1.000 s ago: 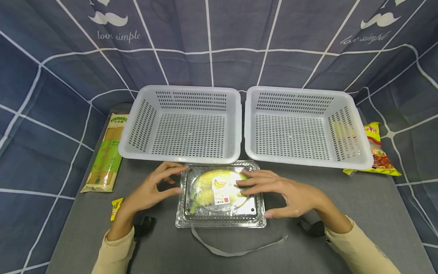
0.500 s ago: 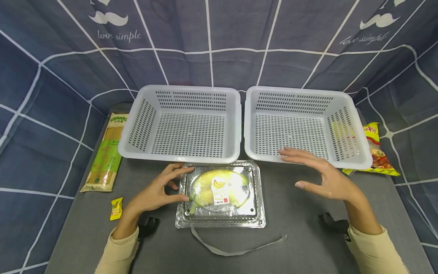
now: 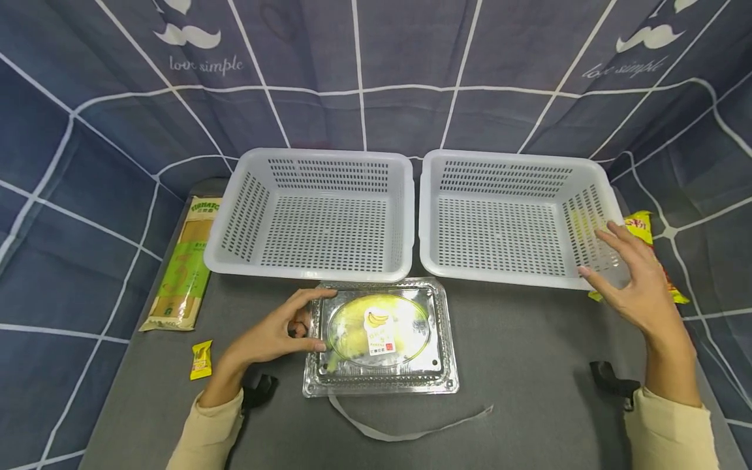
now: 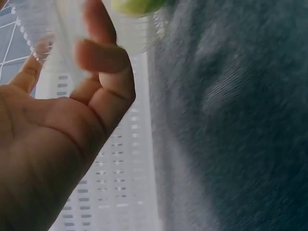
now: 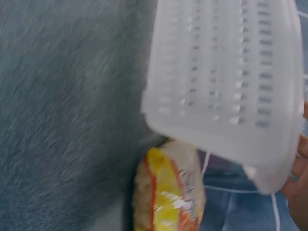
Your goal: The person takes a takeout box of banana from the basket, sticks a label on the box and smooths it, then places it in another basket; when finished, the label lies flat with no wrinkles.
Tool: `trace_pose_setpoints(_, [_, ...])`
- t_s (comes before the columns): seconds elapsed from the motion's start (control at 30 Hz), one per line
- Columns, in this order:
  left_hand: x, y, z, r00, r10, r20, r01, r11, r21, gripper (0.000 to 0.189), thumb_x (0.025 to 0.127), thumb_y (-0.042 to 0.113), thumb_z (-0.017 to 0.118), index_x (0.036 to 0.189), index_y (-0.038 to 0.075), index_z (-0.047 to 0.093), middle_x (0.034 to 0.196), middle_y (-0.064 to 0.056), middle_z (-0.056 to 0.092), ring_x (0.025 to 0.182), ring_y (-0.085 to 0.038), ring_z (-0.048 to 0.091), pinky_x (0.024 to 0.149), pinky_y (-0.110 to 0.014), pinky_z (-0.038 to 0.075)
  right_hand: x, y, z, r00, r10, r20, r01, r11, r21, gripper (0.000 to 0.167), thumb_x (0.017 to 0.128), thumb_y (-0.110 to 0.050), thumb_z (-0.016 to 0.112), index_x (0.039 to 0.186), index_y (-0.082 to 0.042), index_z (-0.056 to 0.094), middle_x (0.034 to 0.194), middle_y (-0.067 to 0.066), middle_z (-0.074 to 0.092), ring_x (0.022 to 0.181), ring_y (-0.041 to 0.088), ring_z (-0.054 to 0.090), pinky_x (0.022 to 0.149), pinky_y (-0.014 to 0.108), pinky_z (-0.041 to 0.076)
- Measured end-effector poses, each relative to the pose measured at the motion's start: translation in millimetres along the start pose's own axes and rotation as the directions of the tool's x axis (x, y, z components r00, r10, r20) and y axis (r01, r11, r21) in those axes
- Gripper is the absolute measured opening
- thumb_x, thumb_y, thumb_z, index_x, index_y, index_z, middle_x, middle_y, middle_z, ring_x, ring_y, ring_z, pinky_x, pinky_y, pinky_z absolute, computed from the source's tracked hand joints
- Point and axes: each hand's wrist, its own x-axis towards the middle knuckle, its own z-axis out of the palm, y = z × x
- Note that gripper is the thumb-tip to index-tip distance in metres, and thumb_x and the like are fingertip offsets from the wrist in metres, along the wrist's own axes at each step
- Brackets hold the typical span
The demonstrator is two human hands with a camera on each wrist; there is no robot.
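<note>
A clear plastic box [image 3: 382, 385] lies on the grey table in front of the baskets, with yellow fruit and a banana label [image 3: 378, 329] showing through its lid. My left hand [image 3: 264, 333] grips its left edge, the thumb on top and other fingers curled at the side; the left wrist view shows these curled fingers [image 4: 113, 72] against the clear plastic. At the right basket [image 3: 499, 281], my right hand [image 3: 643, 290] hovers over the right rim with parted fingers and holds nothing. Whether it touches the rim I cannot tell. A yellow food bag [image 5: 168, 187] lies just beyond that basket, partly hidden.
Another white basket [image 3: 311, 271] stands at the back left. Along its left side lies a long green noodle pack [image 3: 185, 267]. A small yellow packet [image 3: 201, 360] sits near my left forearm. In front of the box is a pale strip [image 3: 399, 436]. Checked cloth surrounds the table.
My right hand has left the box's lid and travelled right to the right basket's rim. My left hand has stayed at the box's left edge, its grip now further over the lid.
</note>
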Motion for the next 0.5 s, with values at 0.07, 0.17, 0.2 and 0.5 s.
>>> trace_pose_setpoints(0.07, [0.0,-1.0,1.1,1.000,-0.006,0.021,0.007,0.999,-0.053,0.083,0.085,0.007,0.075,0.153,0.020,0.030,0.088,-0.013,0.050,0.055,-0.020,0.038,0.051,-0.028,0.042,1.3,7,0,0.999,0.040,-0.012,-0.041,0.999,-0.027,0.073,0.084,-0.021,0.074,0.149,-0.012,0.042,0.163,0.011,0.020,0.149,0.043,0.013,0.112,0.073,0.008])
trace_pose_setpoints(0.17, [0.0,-1.2,2.0,1.000,-0.006,0.031,0.009,0.996,-0.086,0.085,0.085,0.006,0.075,0.154,0.020,0.028,0.077,-0.012,0.049,0.052,-0.016,0.041,0.050,-0.027,0.044,2.2,16,4,0.997,0.083,-0.008,-0.083,0.995,-0.055,0.078,0.084,-0.025,0.074,0.151,-0.011,0.038,0.165,0.011,0.014,0.149,0.045,0.009,0.112,0.072,0.006])
trace_pose_setpoints(0.2, [0.3,-1.0,2.3,1.000,0.000,0.030,0.003,0.996,-0.084,0.084,0.085,0.006,0.075,0.154,0.020,0.028,0.088,-0.013,0.053,0.052,-0.015,0.043,0.050,-0.027,0.045,2.1,18,5,0.996,0.090,-0.005,-0.090,0.994,-0.066,0.079,0.083,-0.026,0.074,0.151,-0.011,0.037,0.165,0.011,0.012,0.148,0.046,0.008,0.113,0.072,0.006])
trace_pose_setpoints(0.5, [2.9,-0.9,3.3,0.999,0.034,0.029,-0.031,0.995,-0.097,0.082,0.086,0.005,0.074,0.153,0.015,0.029,0.145,-0.015,0.033,0.059,-0.014,0.055,0.053,-0.029,0.051,1.8,21,11,0.995,0.103,0.010,-0.101,0.984,-0.144,0.080,0.086,-0.035,0.071,0.152,-0.008,0.035,0.165,0.013,0.008,0.149,0.046,0.005,0.115,0.069,0.002])
